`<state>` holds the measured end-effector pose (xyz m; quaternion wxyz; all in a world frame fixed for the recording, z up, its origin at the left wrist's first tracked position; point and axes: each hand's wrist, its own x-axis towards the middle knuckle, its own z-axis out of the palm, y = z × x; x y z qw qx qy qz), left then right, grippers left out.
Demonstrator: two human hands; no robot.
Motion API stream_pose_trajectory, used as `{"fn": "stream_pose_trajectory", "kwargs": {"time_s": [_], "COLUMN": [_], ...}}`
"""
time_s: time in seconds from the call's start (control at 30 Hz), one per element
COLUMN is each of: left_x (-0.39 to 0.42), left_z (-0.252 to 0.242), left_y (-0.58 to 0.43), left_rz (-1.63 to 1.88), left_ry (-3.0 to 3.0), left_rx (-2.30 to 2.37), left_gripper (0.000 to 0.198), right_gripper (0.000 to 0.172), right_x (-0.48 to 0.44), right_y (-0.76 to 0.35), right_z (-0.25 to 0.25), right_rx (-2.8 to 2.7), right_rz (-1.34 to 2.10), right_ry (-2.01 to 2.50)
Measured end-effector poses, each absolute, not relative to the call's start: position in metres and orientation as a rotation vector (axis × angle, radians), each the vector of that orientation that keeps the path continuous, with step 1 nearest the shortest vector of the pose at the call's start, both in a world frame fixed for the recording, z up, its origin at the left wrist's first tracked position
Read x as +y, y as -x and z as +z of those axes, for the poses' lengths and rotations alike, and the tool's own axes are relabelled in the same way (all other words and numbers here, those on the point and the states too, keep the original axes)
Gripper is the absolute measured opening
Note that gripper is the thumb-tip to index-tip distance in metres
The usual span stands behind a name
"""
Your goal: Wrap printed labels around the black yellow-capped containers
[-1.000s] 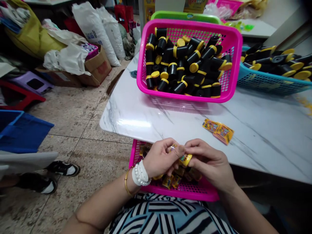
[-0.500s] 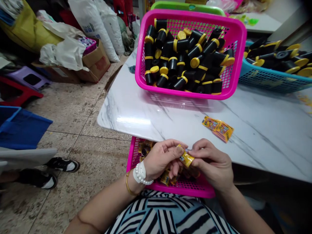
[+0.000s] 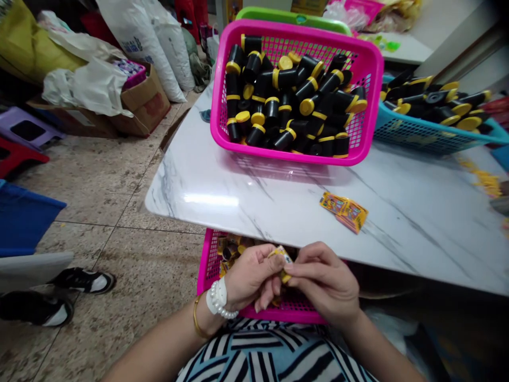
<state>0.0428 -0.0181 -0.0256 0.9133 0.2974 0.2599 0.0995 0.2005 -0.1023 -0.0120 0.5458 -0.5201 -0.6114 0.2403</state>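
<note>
Where grips meet: yellow-wrapped piece, lower centre of frame, long axis seemingly slanting down-right
Left hand: half-curled, thumb pinching upper-left end
Right hand: fingertips closed on lower-right side
Nearer: neither, both touching

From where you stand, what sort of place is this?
Probably a workshop or packing room: a pink basket heaped with black, yellow-capped containers stands on the table, a blue basket holds more black-and-yellow pieces, and white sacks stand on the floor.
</note>
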Motion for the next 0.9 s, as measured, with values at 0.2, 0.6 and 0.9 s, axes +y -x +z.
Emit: {"fn": "stream_pose_trajectory", "kwargs": {"time_s": [0.2, 0.6, 0.9], "left_x": [-0.015, 0.003, 0.044], "left_z": [-0.051, 0.008, 0.026], "left_y": [-0.024, -0.028, -0.092], "left_rz": [0.067, 0.563, 0.591], "left_ry": [-0.821, -1.663, -1.374], "left_rx": [0.727, 0.961, 0.735], "left_gripper": [0.055, 0.027, 0.025], "right_gripper": [0.018, 0.020, 0.016], "right_x": [-0.095, -0.051, -0.062], "right_y": [-0.223, -0.323, -0.246], "right_z": [-0.003, -0.006, 0.012], "right_rx": [-1.723, -1.698, -1.626], "right_rz": [0.406, -0.359, -0.367], "right_ry": [1.304, 2.103, 1.637]}}
